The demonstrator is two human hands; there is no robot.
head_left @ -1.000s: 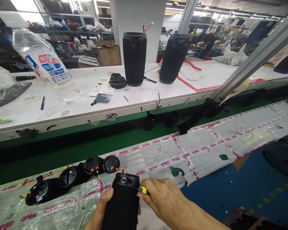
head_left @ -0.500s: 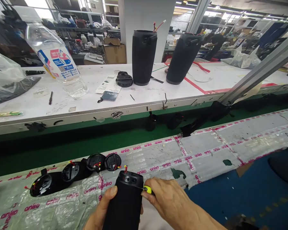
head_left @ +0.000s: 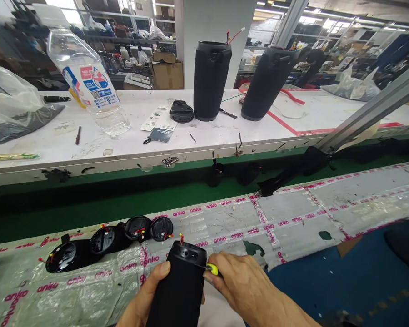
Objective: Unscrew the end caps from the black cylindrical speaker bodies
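Observation:
My left hand [head_left: 143, 299] wraps round a black fabric-covered cylinder speaker body [head_left: 181, 286] at the bottom centre, thumb up its left side. Red wires stick out of its open top. My right hand [head_left: 245, 286] pinches a small tool with a yellow-green handle [head_left: 211, 270] whose tip touches the speaker's upper right side. Just left of the speaker, several round black end caps with red wires [head_left: 105, 240] lie in a row on the taped work surface [head_left: 293, 213].
A green conveyor belt [head_left: 122, 200] runs across the middle. On the white bench [head_left: 129, 141] beyond stand two more black speaker bodies [head_left: 211, 81] [head_left: 267, 84], a tilted clear plastic bottle [head_left: 92, 84], a black cap [head_left: 181, 112], leaflets and a plastic bag. A slanted metal rail [head_left: 371, 109] crosses at right.
The view has drifted, so everything sits slightly further right in the picture. Both hands keep the same hold on the speaker and the tool.

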